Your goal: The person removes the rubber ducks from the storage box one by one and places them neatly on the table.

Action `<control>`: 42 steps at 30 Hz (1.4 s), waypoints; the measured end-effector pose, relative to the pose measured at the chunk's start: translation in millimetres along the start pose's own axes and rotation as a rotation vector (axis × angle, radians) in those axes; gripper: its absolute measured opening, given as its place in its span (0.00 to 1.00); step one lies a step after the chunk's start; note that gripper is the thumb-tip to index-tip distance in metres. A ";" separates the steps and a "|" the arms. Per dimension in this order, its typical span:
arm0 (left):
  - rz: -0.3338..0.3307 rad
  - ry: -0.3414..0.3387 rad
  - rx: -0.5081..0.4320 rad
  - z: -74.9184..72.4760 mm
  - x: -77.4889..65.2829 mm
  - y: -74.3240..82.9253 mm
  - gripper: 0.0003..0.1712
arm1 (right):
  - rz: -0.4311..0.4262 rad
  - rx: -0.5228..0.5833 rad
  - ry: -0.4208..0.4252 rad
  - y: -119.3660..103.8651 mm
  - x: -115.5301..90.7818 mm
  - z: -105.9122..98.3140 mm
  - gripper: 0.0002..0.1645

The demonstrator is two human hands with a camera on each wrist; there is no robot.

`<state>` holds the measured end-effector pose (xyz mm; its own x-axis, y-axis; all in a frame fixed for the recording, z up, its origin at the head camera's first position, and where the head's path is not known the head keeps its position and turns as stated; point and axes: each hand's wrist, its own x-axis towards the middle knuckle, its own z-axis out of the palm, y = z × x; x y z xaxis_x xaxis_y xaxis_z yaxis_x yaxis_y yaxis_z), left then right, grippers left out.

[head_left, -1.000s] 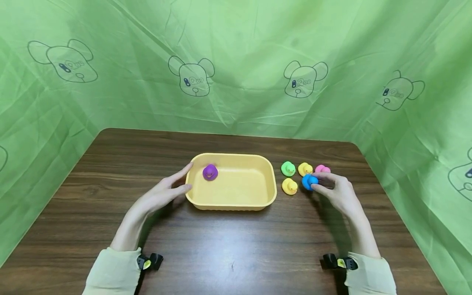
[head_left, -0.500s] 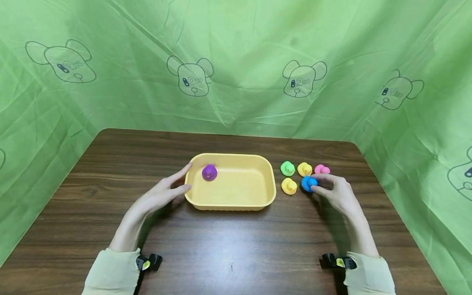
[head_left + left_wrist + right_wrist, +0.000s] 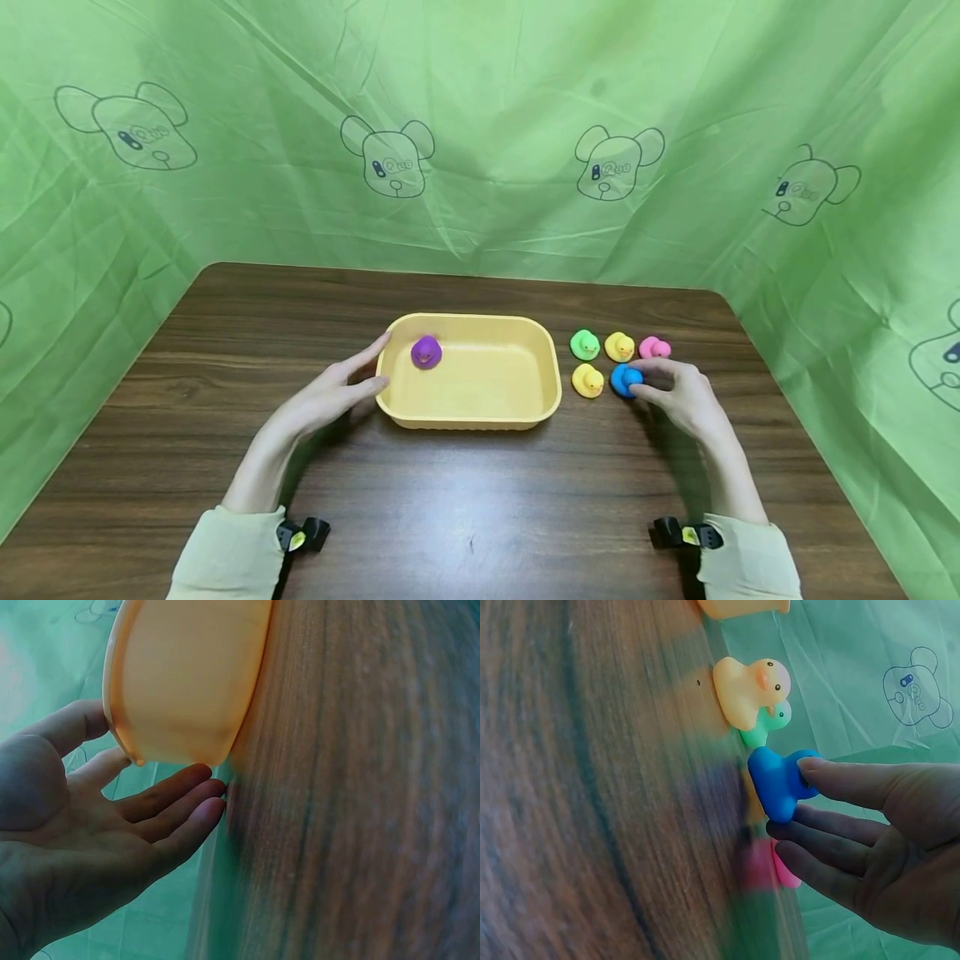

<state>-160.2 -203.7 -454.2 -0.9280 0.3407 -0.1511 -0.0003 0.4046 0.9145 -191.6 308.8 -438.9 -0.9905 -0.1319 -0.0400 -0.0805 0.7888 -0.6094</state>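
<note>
In the head view my right hand (image 3: 688, 402) pinches a blue rubber duck (image 3: 623, 380) between thumb and fingers, on the right side of the table. The right wrist view shows the thumb on the head of this blue duck (image 3: 776, 784) and fingertips under its other side. Whether its base touches the table I cannot tell. My left hand (image 3: 324, 402) rests its extended thumb and index finger against the left end of a pale yellow plastic basin (image 3: 480, 417). The other fingers lie loosely beside its wall in the left wrist view. A purple rubber duck (image 3: 426, 352) sits in the basin's left part.
Next to the blue duck stand a green duck (image 3: 585, 344), a yellow duck (image 3: 619, 346), a pink duck (image 3: 655, 347) and a nearer yellow duck (image 3: 587, 381). The wooden table (image 3: 465, 500) ends at a green curtain (image 3: 495, 217) printed with bear heads.
My right hand has brought the blue duck slightly towards me, away from the yellow and pink ducks behind it. The left hand and the basin have not visibly moved.
</note>
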 end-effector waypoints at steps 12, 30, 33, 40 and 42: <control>-0.004 0.002 0.012 0.0 0.1 0.3 0.41 | 0.026 0.010 -0.017 1.1 0.7 0.3 0.21; -0.016 0.006 0.040 -1.5 -1.7 0.3 0.41 | 0.039 -0.002 -0.023 1.4 1.2 1.8 0.21; -0.013 0.007 0.039 -1.4 -1.7 0.0 0.41 | 0.039 -0.005 -0.021 1.9 1.7 2.0 0.21; -0.002 0.006 0.025 -0.5 -0.8 0.2 0.41 | 0.045 -0.003 -0.028 1.8 1.6 1.1 0.23; 0.000 0.006 0.020 -0.2 -0.7 0.3 0.41 | 0.047 0.002 -0.025 1.2 0.7 0.3 0.23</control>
<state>-159.6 -204.0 -453.7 -0.9303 0.3353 -0.1485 0.0070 0.4211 0.9070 -192.3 309.5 -439.8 -0.9901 -0.1092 -0.0883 -0.0333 0.7934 -0.6078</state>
